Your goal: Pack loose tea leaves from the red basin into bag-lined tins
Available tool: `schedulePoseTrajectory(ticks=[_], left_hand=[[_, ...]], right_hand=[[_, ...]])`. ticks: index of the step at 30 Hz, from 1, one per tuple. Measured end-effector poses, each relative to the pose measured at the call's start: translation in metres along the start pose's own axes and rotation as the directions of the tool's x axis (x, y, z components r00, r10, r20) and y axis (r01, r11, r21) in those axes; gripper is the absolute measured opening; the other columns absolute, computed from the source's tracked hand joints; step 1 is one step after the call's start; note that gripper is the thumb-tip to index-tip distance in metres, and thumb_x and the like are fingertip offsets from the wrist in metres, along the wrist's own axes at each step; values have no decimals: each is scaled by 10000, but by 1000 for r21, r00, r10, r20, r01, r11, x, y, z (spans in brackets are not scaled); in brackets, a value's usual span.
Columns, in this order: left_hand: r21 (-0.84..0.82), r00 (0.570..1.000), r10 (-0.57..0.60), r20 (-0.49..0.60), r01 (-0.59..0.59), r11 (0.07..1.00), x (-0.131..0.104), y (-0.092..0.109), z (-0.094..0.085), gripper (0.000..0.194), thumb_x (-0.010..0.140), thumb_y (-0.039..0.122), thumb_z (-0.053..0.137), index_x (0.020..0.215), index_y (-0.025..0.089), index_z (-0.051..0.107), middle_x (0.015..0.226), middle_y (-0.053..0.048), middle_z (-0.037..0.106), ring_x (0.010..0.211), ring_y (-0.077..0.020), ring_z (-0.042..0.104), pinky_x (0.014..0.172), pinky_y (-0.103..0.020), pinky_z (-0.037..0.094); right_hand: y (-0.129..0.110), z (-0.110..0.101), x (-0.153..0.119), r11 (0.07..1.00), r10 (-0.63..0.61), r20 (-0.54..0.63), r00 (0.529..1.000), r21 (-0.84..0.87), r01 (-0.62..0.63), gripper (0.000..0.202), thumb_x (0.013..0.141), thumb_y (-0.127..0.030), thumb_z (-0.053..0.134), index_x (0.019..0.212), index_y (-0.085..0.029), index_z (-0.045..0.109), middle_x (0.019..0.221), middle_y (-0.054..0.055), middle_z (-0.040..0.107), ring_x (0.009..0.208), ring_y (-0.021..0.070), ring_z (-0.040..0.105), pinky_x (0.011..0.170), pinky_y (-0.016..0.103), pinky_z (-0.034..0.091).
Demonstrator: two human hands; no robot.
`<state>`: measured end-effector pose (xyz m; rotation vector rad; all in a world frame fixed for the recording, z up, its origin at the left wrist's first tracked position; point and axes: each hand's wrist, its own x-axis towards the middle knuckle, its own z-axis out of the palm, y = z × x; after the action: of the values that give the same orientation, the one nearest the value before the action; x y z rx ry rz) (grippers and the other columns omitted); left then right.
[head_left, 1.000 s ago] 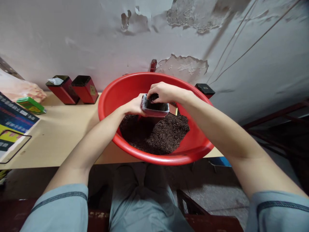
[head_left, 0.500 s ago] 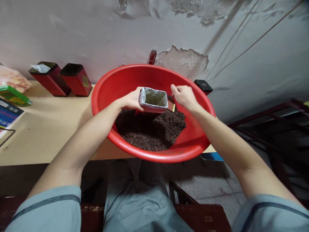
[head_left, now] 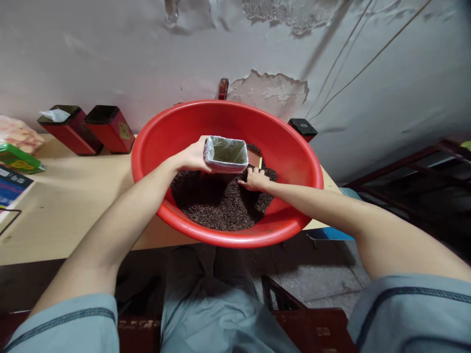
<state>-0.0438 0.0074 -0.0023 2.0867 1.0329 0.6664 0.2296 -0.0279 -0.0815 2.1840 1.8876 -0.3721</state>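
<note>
A large red basin (head_left: pixel 290 223) holds a heap of dark brown granules (head_left: pixel 228 211). Over the heap, my left hand (head_left: pixel 195 156) grips the left end of a rectangular tin (head_left: pixel 226 166) lined with clear plastic, its open top facing me. My right hand (head_left: pixel 256 180) is at the heap just right of the tin, its fingers spread on the granules, with no object seen in it. Behind that hand, a flat reddish-brown piece with a gold edge (head_left: pixel 260 162) lies partly on the granules.
The basin rests on a pale wooden table (head_left: pixel 81 206). At the left stand two open red tins (head_left: pixel 116 132) (head_left: pixel 75 135), a green box (head_left: pixel 20 159) and a blue package (head_left: pixel 13 189). A black-topped tin (head_left: pixel 302 127) is behind the basin at right, near the peeling wall (head_left: pixel 128 54).
My right hand has come down and left from above the basin's right side onto the granules, and its fingers have opened. My left hand still holds the lined tin. The view has shifted slightly.
</note>
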Motion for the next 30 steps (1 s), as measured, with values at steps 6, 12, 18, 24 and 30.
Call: schedulePoseTrajectory(ticks=[6,12,18,24,30], left_hand=[[9,1000,-4,-3,4,1000,0,-1,0,1117,502,348,959,1457,164,410,1446,-213,620,1367,-412,619,1219,-573,438],[-13,999,36,-9,-37,999,2,-8,0,1112,501,334,963,1459,179,421,1412,-188,642,1359,-404,624,1211,-571,442],[2,1000,3,-3,-3,1000,1,-3,0,1111,503,339,958,1459,167,417,1413,-188,636,1350,-403,630,1208,-563,451],[-11,1000,19,-5,-19,1000,2,-6,-1,1118,486,334,975,1445,185,421,1417,-183,631,1359,-401,623,1216,-551,445],[-19,1000,-1,-7,0,1000,4,-10,-1,1118,478,338,974,1439,178,426,1389,-196,647,1339,-416,632,1204,-576,444]], right_hand=[[4,3,8,998,-69,36,997,14,69,815,1000,-631,572,1636,-176,342,1643,294,367,1509,489,428,1165,607,429],[9,7,13,984,-175,-6,984,40,175,840,896,-551,736,1588,-185,432,1538,288,506,1318,440,633,1092,512,513],[16,-4,20,945,-322,-70,944,45,325,674,891,-447,746,1522,-282,576,1392,135,701,1256,354,662,1030,453,570],[13,-19,26,934,-355,-64,933,8,356,534,909,-268,724,1438,-200,683,1293,154,765,1197,331,723,1055,405,559],[9,-43,21,915,-392,-139,909,39,401,468,920,-199,707,1387,-177,711,1342,131,756,1301,304,681,1107,361,519]])
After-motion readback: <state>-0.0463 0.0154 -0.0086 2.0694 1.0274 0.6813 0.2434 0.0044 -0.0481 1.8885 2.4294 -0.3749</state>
